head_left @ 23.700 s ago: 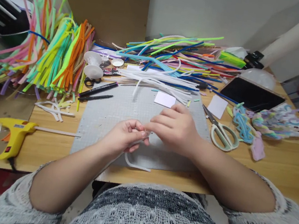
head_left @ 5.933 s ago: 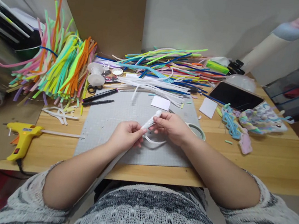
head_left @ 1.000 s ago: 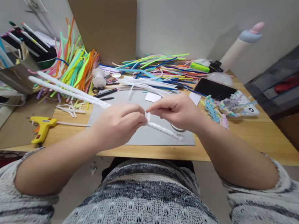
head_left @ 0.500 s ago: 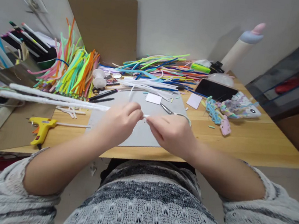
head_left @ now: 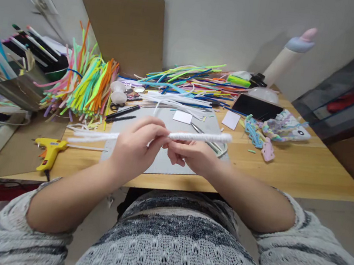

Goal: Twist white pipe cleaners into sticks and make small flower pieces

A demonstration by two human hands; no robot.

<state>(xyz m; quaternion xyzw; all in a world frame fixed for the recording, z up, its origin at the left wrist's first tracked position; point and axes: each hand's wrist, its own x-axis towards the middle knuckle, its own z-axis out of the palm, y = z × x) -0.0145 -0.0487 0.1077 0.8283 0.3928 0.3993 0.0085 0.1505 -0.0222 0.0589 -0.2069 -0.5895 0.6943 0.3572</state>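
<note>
White pipe cleaners (head_left: 201, 137) run sideways through my hands above the grey mat (head_left: 156, 161). Their right part is a thick, wound-looking length, while thinner strands stick out to the left. My left hand (head_left: 139, 144) pinches them near the middle. Just under the thick length, my right hand (head_left: 195, 156) has its fingers curled close to my left fingertips; whether they grip the strands is partly hidden. Scissors (head_left: 216, 147) lie behind my right hand, partly covered.
A yellow glue gun (head_left: 49, 152) lies at the left. Bundled coloured pipe cleaners (head_left: 91, 87) stand behind it, with more loose ones (head_left: 184, 78) along the wall. At the right are a phone (head_left: 256, 107) and a white card (head_left: 230, 119). Black pens (head_left: 122, 114) lie left of the mat.
The white pipe cleaners have shifted rightward through my hands: the long left strands are shorter now, and a thick length extends past my right hand. My right hand has turned and moved slightly left.
</note>
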